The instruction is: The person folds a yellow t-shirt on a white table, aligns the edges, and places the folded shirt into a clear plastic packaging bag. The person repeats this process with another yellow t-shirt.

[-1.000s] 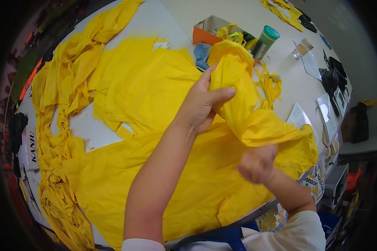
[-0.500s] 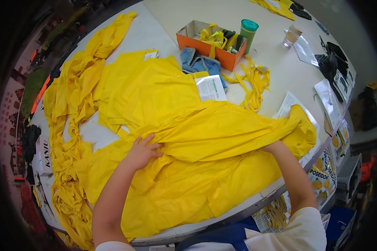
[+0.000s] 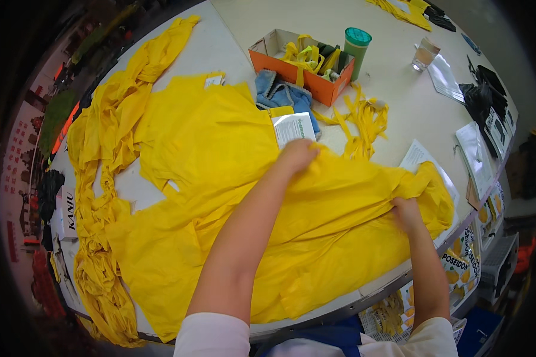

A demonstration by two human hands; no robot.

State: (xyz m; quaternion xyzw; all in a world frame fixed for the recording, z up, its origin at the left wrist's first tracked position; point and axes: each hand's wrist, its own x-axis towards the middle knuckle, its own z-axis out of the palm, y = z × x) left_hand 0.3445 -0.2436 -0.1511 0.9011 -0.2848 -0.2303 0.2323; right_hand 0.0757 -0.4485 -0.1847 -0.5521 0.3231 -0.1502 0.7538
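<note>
A large yellow garment [image 3: 333, 250] of thin, crinkled fabric lies spread over the near part of the table, its folds running left to right. My left hand [image 3: 299, 156] is closed on its far edge, beside a flat printed packet [image 3: 293, 129]. Farther right, my right hand [image 3: 405, 209] grips a gathered fold close to the garment's bunched right end; its fingers are partly hidden and a little blurred. More yellow pieces [image 3: 202, 125] lie flat in a layered stack beyond my left forearm. A long twisted heap of yellow fabric [image 3: 104, 238] runs down the table's left side.
Behind the packet are a blue cloth [image 3: 283, 92] and an orange box [image 3: 321, 88] of yellow straps. Next to the box stand a green lidded tumbler [image 3: 357, 50] and loose yellow strips [image 3: 363, 125]. A glass cup [image 3: 424, 56] and silvery pouches [image 3: 476, 152] sit to the right.
My left hand has moved right and away from me, from lying on the fabric to gripping its far edge. My right hand has come out from under the fold and now holds it.
</note>
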